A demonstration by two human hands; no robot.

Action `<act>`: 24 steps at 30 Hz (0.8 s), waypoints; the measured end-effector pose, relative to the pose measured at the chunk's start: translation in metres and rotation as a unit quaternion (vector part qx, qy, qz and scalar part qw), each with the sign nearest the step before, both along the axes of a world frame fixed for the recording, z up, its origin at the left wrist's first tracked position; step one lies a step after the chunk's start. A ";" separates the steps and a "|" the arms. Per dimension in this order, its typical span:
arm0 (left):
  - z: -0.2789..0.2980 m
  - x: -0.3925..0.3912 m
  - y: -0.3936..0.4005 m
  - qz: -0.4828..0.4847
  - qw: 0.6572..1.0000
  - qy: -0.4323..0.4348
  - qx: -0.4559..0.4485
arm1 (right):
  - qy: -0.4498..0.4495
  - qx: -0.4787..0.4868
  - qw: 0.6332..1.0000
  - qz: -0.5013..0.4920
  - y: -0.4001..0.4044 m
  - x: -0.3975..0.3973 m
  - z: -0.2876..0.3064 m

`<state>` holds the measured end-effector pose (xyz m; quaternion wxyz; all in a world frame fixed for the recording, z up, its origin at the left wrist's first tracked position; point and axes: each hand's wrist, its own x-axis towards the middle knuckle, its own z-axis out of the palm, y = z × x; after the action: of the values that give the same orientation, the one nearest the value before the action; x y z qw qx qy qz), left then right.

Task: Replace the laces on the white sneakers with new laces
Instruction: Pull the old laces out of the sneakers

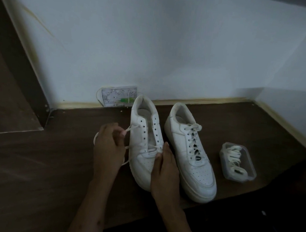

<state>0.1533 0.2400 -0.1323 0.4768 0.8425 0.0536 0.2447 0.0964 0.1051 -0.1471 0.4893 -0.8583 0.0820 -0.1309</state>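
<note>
Your left hand (108, 145) pinches the lace (131, 130) just left of the left sneaker (142, 149), the strand running right toward the eyelets, so the pull goes leftward, across the shoe's heel-to-toe axis. Your right hand (163, 166) steadies that shoe's toe, fingers pressing the lowest crossing. The right sneaker (189, 154) remains laced; spare laces (236, 159) sit in the clear box (225, 173); no legible branding.

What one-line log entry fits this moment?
left hand: pinching lace | right hand: steadying left sneaker | right sneaker: laced
</note>
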 end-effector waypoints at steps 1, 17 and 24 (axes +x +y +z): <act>-0.001 0.001 0.005 0.003 1.000 0.003 0.015 | -0.016 -0.003 1.000 0.003 -0.001 0.001 0.001; -0.004 -0.005 0.016 -0.284 0.935 0.083 0.193 | -0.114 -0.223 0.966 0.059 -0.014 0.032 0.016; 0.001 -0.007 0.015 -0.279 0.939 0.108 0.171 | -0.135 -0.017 0.990 -0.024 -0.028 0.030 0.029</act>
<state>0.1459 0.2552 -0.1311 0.3660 0.9138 -0.1757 0.0151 0.1262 0.0770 -0.1184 0.4782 -0.8386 0.0338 -0.2588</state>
